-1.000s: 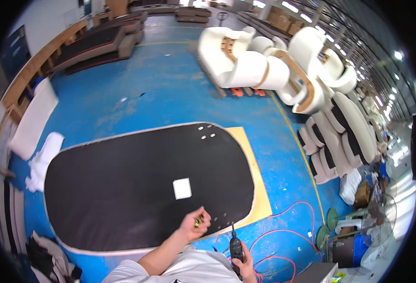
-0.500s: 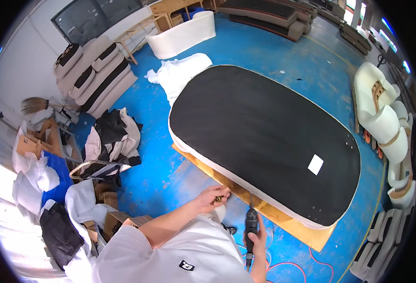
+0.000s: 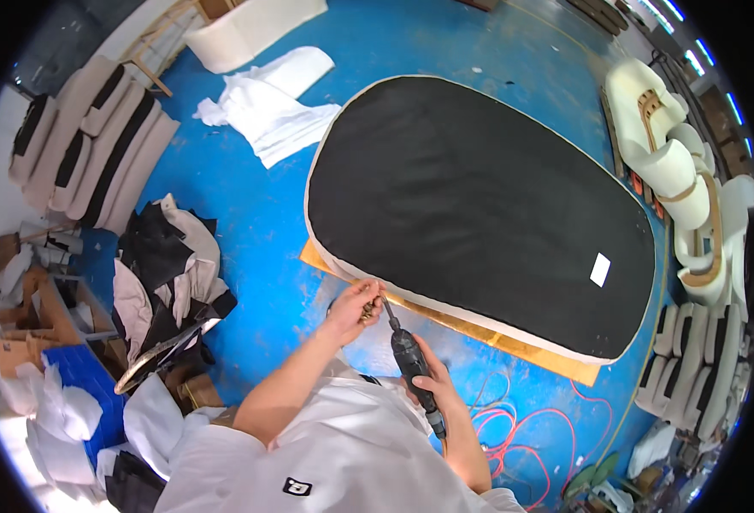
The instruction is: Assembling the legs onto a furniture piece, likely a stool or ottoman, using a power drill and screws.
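Note:
My right hand (image 3: 432, 380) is wrapped round a black power screwdriver (image 3: 411, 361), tilted so that its long bit points up and left. The bit's tip meets the fingertips of my left hand (image 3: 351, 315), which pinch there. Small brass-coloured screws (image 3: 367, 313) show between the curled fingers of that hand; what sits right at the tip is too small to make out. Just beyond both hands lies a big oval upholstered piece (image 3: 471, 205), its black cloth underside facing up and pale fabric round its edge. A white label (image 3: 600, 269) lies toward its right end.
Under the oval piece a wooden board (image 3: 514, 344) juts out on my side. Red hoses (image 3: 514, 427) coil on the blue floor at the right. White sheeting (image 3: 274, 98) lies beyond, and stacked cushions (image 3: 86, 145) with fabric scraps (image 3: 167, 265) stand left. Cream chair shells (image 3: 663, 145) line the right.
My right hand has brought the screwdriver up and left, and its bit now reaches my left fingertips; before, they were apart. The view has shifted, with the oval piece's near edge closer to my left hand.

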Motion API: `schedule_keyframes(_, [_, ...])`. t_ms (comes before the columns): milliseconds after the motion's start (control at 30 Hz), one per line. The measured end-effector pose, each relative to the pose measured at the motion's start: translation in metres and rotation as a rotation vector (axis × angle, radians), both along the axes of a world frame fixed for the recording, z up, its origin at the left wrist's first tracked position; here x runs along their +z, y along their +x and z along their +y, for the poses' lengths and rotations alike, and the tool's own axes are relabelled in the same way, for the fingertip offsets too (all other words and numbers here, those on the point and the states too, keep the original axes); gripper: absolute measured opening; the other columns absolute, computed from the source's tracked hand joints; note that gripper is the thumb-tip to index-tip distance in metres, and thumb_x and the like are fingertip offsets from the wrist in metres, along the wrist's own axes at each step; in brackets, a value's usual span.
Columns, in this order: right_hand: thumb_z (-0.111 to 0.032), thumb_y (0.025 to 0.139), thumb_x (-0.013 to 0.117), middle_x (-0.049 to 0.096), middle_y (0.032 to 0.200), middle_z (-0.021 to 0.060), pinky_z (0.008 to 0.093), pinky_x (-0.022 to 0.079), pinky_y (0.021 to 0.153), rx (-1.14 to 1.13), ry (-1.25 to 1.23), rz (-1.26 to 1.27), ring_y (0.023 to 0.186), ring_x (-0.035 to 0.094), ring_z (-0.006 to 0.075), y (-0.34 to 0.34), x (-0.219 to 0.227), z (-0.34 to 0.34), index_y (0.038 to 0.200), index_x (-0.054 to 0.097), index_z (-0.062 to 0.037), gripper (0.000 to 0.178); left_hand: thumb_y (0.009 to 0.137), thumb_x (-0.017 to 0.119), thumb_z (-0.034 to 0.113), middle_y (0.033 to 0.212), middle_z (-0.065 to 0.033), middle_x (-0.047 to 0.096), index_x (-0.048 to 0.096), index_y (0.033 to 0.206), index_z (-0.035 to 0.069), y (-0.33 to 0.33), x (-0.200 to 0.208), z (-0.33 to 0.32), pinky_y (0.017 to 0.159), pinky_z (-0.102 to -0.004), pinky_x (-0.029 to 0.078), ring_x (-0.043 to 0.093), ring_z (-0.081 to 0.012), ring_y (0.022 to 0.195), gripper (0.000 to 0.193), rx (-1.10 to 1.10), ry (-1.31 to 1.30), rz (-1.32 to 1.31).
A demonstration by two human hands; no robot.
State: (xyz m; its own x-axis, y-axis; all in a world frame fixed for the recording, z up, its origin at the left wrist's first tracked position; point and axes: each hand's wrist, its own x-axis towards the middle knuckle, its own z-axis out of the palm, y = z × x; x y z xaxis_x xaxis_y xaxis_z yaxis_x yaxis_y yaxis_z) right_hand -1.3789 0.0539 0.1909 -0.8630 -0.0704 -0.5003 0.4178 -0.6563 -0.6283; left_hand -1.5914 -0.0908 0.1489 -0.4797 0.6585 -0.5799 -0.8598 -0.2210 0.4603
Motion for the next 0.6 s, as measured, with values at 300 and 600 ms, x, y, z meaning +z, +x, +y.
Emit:
schedule_keyframes(300, [-0.019, 0.082, 0.081, 0.058, 0.132, 0.0199, 0.0349, 0.049, 0.095, 0.133, 0.748, -0.165, 0.109, 0.066, 0.0328, -0.093, 0.017, -0.046, 0.158, 0.037, -0.0213, 0.088, 0.101, 0.066, 0.03, 0.065, 0.006, 0.047, 0.065, 0.092, 0.007, -0.085, -0.034, -0.001, 0.047, -0.0246, 0.032, 0.043, -0.0041, 0.055, 0.024, -0.316, -0.467, 0.628])
schedule_keyframes(600, [-0.007, 0.086, 0.069, 0.06, 0.086, 0.006, 0.0268, 0.045, 0.051, -0.287, 0.031, -0.143, 0.058, 0.055, 0.0125, -0.087, -0.057, -0.032, 0.16, 0.033, -0.0215, 0.084, 0.107, 0.053, 0.037, 0.064, 0.0031, 0.047, 0.062, 0.127, 0.01, -0.13, -0.06, 0.023, 0.041, -0.0228, 0.027, 0.043, -0.0071, 0.049, 0.034, -0.59, -0.366, 0.074])
